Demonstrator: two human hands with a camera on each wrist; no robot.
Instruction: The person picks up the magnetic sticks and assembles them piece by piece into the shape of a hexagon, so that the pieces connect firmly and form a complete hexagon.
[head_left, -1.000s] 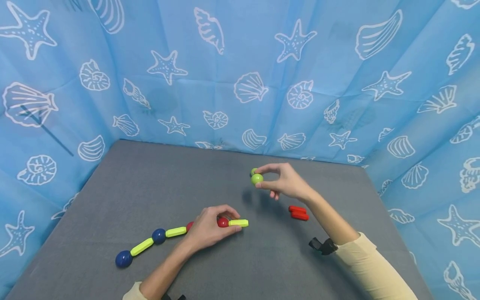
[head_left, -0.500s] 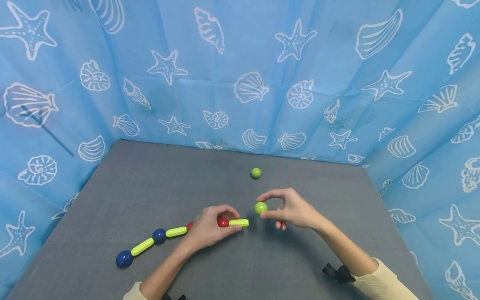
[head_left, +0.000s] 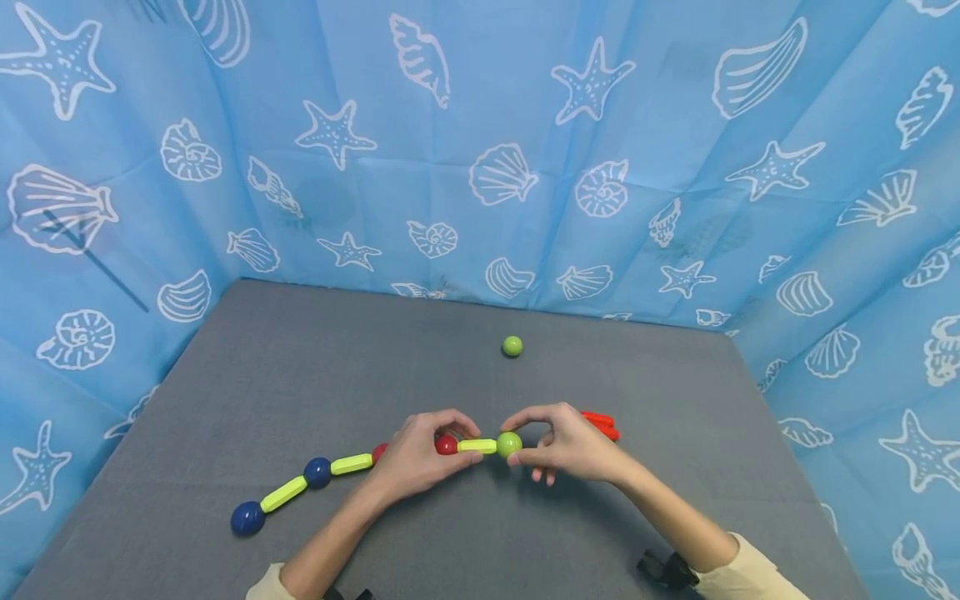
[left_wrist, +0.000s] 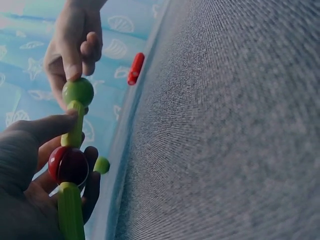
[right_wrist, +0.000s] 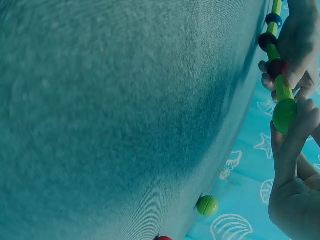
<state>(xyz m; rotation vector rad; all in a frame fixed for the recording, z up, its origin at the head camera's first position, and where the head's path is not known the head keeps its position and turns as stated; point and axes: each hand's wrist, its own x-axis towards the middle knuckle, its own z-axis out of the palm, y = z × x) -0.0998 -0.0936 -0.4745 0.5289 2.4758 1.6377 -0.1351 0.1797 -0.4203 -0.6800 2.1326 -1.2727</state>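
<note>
A chain of balls and yellow rods lies across the grey table, from a blue ball (head_left: 247,518) at its left end through another blue ball (head_left: 318,472) to two red ones. My left hand (head_left: 414,457) covers part of the chain, its thumb and fingers pinching the yellow rod (head_left: 477,447) beyond the nearer red ball (head_left: 446,444). Between thumb and forefinger, my right hand (head_left: 576,446) pinches a green ball (head_left: 509,444), which sits right at that rod's free end. The left wrist view shows the green ball (left_wrist: 77,92) in line with the rod.
A second green ball (head_left: 512,346) rests farther back on the table (head_left: 360,350). Red rods (head_left: 602,423) lie side by side behind the right hand, partly hidden. A blue shell-patterned curtain (head_left: 480,233) stands along the back and both sides.
My right hand has brought the green ball from near the other green ball forward to the rod's end. My left hand and the chain have stayed in place.
</note>
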